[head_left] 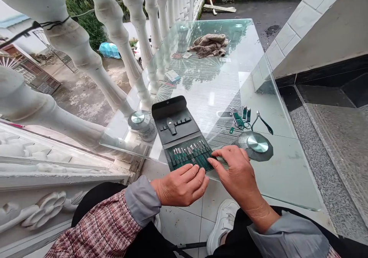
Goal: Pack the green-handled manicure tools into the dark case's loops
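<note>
Black leather manicure case lies open at the near edge of the glass tabletop: light, soft, flap floppy. Green-handled steel tools sit in its lower pocket, small and slippery; take them by the handles. Left hand rests open on the case's lower edge. Right hand touches the tool row's right end; grip unclear. Nail clippers, nippers and a round metal disc lie right of the case.
</note>
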Motion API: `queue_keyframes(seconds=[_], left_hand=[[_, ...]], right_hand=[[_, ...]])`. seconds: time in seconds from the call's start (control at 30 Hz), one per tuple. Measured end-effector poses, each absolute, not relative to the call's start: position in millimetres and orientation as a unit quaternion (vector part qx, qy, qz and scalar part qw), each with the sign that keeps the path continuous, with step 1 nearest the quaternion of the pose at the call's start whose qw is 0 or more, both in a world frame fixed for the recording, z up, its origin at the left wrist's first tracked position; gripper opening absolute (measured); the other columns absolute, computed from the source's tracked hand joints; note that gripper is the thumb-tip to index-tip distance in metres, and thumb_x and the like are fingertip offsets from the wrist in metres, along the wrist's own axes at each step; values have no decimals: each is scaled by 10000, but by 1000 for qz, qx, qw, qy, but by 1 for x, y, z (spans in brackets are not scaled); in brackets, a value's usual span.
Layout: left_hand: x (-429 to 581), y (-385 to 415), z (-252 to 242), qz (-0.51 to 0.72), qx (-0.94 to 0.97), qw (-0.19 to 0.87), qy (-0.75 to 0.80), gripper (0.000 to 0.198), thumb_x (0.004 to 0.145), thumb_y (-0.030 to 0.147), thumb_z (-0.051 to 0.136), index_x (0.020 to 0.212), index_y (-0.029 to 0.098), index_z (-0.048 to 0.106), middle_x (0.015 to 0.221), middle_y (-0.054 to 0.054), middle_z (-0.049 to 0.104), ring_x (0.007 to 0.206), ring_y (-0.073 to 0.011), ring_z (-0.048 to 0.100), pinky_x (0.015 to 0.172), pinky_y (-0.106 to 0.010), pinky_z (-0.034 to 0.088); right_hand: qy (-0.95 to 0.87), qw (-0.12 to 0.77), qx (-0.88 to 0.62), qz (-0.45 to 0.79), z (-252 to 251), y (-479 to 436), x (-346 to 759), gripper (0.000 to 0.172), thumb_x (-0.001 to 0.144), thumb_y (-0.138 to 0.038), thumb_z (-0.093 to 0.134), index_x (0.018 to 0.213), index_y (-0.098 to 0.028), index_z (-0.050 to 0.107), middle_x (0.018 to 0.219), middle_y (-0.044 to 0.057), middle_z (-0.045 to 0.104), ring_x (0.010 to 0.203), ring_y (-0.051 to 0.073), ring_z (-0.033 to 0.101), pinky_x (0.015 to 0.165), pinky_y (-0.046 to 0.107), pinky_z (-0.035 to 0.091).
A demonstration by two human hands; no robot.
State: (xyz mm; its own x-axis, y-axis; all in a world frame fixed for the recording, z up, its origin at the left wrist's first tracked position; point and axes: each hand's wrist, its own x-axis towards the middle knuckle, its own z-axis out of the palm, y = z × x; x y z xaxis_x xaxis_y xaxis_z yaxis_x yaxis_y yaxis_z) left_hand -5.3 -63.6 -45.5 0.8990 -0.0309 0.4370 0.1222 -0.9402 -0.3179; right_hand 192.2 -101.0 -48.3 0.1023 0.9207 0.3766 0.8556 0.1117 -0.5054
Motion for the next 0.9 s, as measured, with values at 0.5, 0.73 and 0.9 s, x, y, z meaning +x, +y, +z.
queue_keyframes(seconds=[0.5,0.73,0.9], left_hand=[[-3,-60,-49,-248,-957,150,-18,216,871,158,535,1042,49,606,1058,-165,657,945,-209,643,829,-349,545],[-8,-59,-42,-235,-955,165,72,223,902,220,513,1048,113,644,1095,-130,652,1010,-205,620,887,-352,525],[-10,-61,-44,-253,-937,158,183,245,923,228,448,973,201,687,1004,-62,680,871,-149,635,728,-256,544]], right_hand=[[-638,358,-673,110,-48,-102,191,88,816,-268,557,885,-229,598,909,57,607,901,227,522,796,391,401],[-512,456,-711,156,-42,-102,206,189,831,-346,517,954,-227,597,923,49,588,738,166,545,668,327,469],[-619,410,-664,92,-44,-106,205,132,863,-279,492,885,-227,612,877,46,639,829,195,567,779,365,455]])
